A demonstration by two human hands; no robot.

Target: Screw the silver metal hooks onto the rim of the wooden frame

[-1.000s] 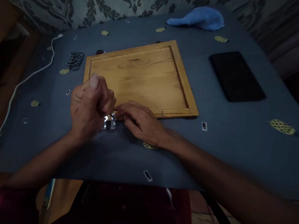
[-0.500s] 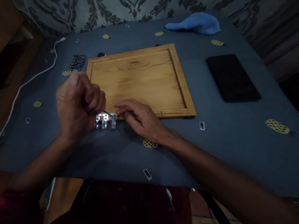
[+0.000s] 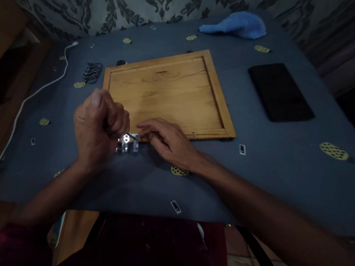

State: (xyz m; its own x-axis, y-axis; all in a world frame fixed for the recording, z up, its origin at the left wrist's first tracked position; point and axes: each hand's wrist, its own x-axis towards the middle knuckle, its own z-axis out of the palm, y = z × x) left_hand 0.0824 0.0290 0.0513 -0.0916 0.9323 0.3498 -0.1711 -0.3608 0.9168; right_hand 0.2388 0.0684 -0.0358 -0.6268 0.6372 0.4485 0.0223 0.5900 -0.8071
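Observation:
My left hand point(image 3: 98, 131) is curled in a loose fist, gripping a thin tool whose tip points at a small shiny metal bracket point(image 3: 127, 142) on the blue tablecloth. My right hand point(image 3: 166, 139) lies low on the cloth just right of the bracket, fingers bent and pinched at the near edge of the wooden tray point(image 3: 171, 91). What those fingertips hold is too small to make out. The tray is a flat, square, light wood board with a raised rim, lying just beyond both hands.
A pile of dark metal hooks point(image 3: 91, 71) lies left of the tray. A black phone point(image 3: 280, 91) rests at the right, a blue cloth point(image 3: 236, 24) at the far edge. A white cable point(image 3: 30, 97) runs down the left side. The table's near edge point(image 3: 150, 212) is close to me.
My left hand drew left and back a little, then returned toward the bracket, which now shows more beside it. My right hand stayed by the tray's edge.

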